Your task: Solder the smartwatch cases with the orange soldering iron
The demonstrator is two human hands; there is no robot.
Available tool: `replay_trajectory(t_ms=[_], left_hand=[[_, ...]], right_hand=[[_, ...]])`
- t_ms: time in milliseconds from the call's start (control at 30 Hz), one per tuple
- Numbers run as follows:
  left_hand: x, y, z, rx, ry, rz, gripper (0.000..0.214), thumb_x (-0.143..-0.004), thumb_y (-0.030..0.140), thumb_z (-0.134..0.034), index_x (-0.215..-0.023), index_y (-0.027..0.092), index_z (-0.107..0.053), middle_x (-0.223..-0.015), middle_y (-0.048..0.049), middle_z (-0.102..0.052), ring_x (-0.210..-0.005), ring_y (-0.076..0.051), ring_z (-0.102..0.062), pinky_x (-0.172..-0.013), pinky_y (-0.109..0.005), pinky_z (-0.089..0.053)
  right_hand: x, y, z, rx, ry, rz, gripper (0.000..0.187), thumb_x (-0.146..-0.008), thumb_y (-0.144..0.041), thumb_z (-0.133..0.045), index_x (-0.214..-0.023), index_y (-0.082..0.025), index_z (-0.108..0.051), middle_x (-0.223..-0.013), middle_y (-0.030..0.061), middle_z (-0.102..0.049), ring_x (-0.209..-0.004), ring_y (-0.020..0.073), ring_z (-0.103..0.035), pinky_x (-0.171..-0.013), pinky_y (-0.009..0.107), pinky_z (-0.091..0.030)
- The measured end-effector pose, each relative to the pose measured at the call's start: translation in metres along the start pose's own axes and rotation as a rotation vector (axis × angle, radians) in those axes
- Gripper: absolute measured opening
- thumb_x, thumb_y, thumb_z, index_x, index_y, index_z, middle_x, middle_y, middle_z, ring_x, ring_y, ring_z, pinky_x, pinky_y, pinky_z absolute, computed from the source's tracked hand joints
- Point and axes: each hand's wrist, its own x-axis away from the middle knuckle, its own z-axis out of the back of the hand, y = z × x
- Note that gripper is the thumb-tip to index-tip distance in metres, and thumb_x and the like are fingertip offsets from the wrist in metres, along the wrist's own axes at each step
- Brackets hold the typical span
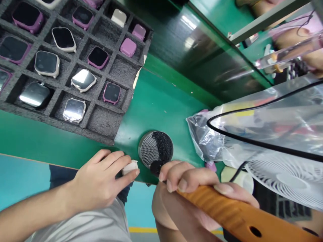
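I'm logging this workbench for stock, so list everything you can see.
foam tray: one, dark grey, upper left on the mat
watch cases: about sixteen, pink or cream-silver, in the tray's cells
bench mat: one, green, under the tray
round mesh disc: one, silver and black, beside the tray
plastic bag: one, clear, right of the disc
cable: one, black, across the bag
fan: one, white, lower right
clear tube: one, transparent, upper right
small case: one, white, at the left hand's fingertips
tool handle: one, orange, in the right hand
left hand: one, lower left
right hand: one, lower centre
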Motion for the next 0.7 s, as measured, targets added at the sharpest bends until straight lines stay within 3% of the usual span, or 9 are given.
replay_trajectory(t_ms=[133, 267, 433, 533, 700], left_hand=[[0.001, 0.001, -0.001, 0.005, 0.006, 0.007, 0.038, -0.1, 0.015, -0.057, -0.132, 0.023, -0.076, -0.125, -0.0106, -0.074, -0.115, -0.031, -0.063, -0.095, -0.046, -0.043], [0.0, 0.0, -0.001, -0.001, 0.015, 0.004, 0.038, -0.101, 0.014, -0.056, -0.131, 0.023, -0.076, -0.124, -0.0107, -0.074, -0.114, -0.03, -0.062, -0.094, -0.045, -0.043], [-0.001, -0.001, 0.0, -0.001, 0.014, 0.002, 0.037, -0.102, 0.013, -0.054, -0.13, 0.023, -0.076, -0.123, -0.0102, -0.074, -0.113, -0.03, -0.063, -0.092, -0.045, -0.044], [-0.001, 0.0, -0.001, 0.001, 0.017, 0.004, 0.036, -0.104, 0.015, -0.054, -0.131, 0.023, -0.076, -0.123, -0.0099, -0.074, -0.113, -0.029, -0.064, -0.092, -0.045, -0.044], [-0.002, 0.001, -0.003, -0.065, 0.053, 0.033, 0.029, -0.105, 0.037, -0.074, -0.13, 0.022, -0.076, -0.116, -0.0067, -0.076, -0.109, -0.026, -0.066, -0.092, -0.042, -0.046]], right_hand=[[-0.004, -0.001, -0.001, 0.008, -0.017, -0.003, 0.052, -0.103, -0.071, -0.044, -0.12, -0.024, -0.06, -0.08, -0.0032, -0.06, -0.06, 0.0138, -0.055, -0.052, 0.037, -0.049], [-0.004, -0.003, -0.002, 0.018, -0.019, -0.009, 0.034, -0.1, -0.054, -0.053, -0.118, -0.025, -0.06, -0.079, -0.0039, -0.06, -0.058, 0.0137, -0.055, -0.051, 0.036, -0.05], [0.0, -0.001, -0.001, 0.01, -0.043, -0.02, 0.054, -0.105, -0.07, -0.039, -0.123, -0.024, -0.06, -0.082, -0.0016, -0.06, -0.062, 0.0153, -0.057, -0.053, 0.039, -0.051], [0.001, -0.002, 0.003, 0.057, -0.048, -0.006, 0.053, -0.103, -0.072, -0.042, -0.124, -0.027, -0.061, -0.081, -0.0021, -0.058, -0.062, 0.0158, -0.055, -0.054, 0.038, -0.051], [-0.002, -0.015, 0.026, 0.215, -0.301, -0.21, 0.049, -0.093, -0.072, -0.065, -0.129, -0.039, -0.061, -0.09, -0.0002, -0.059, -0.072, 0.0209, -0.061, -0.06, 0.043, -0.056]])
